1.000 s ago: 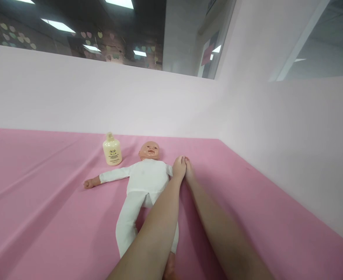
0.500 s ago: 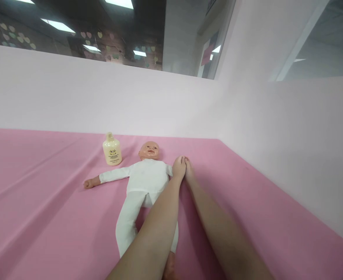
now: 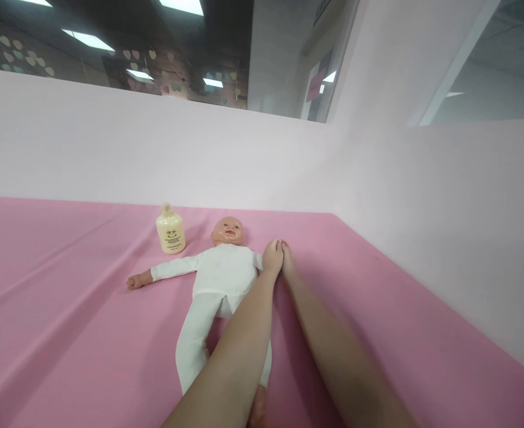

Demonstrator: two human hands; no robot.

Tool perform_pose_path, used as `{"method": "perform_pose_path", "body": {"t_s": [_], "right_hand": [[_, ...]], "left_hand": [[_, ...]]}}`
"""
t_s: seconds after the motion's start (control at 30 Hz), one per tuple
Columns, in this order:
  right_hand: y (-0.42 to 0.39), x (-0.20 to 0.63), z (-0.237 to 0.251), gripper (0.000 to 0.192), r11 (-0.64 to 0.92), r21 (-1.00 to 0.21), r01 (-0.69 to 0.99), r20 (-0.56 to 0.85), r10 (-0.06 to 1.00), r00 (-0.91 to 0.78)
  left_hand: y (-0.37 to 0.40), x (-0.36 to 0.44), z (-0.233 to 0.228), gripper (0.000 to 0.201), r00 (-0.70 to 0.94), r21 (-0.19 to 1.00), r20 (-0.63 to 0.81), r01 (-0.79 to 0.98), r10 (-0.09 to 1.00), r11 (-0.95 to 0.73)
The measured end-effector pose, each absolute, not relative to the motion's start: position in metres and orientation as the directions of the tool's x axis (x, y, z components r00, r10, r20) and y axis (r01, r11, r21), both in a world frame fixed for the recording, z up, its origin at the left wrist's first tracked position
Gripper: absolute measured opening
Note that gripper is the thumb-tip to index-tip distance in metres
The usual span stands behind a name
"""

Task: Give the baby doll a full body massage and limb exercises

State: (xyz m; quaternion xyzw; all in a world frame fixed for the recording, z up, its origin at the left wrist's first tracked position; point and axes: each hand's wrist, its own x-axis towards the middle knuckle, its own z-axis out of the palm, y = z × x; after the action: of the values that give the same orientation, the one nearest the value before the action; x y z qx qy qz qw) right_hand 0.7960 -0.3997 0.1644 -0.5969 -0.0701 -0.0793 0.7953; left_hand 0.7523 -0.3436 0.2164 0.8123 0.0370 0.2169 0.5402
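A baby doll (image 3: 219, 273) in a white suit lies on its back on the pink cloth (image 3: 65, 309), one arm stretched out to the left. My left hand (image 3: 273, 258) and my right hand (image 3: 288, 262) are pressed together at the doll's other shoulder. Both hands are closed over that arm, which hides it. My left forearm lies across the doll's leg. A cream lotion bottle (image 3: 170, 230) stands upright just left of the doll's head, apart from both hands.
Pale pink partition walls (image 3: 422, 226) close off the back and the right side of the table. Windows above them show ceiling lights. The pink cloth has long creases on the left.
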Motion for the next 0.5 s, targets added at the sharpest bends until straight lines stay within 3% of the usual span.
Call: {"method": "perform_pose_path", "body": {"t_s": [0.5], "right_hand": [[-0.4,0.786,0.176,0.028,0.267,-0.936,0.228,0.215,-0.078,0.974]], "left_hand": [[-0.343,0.758,0.211,0.029,0.888,0.879,0.345,-0.193,0.303,-0.437]]}}
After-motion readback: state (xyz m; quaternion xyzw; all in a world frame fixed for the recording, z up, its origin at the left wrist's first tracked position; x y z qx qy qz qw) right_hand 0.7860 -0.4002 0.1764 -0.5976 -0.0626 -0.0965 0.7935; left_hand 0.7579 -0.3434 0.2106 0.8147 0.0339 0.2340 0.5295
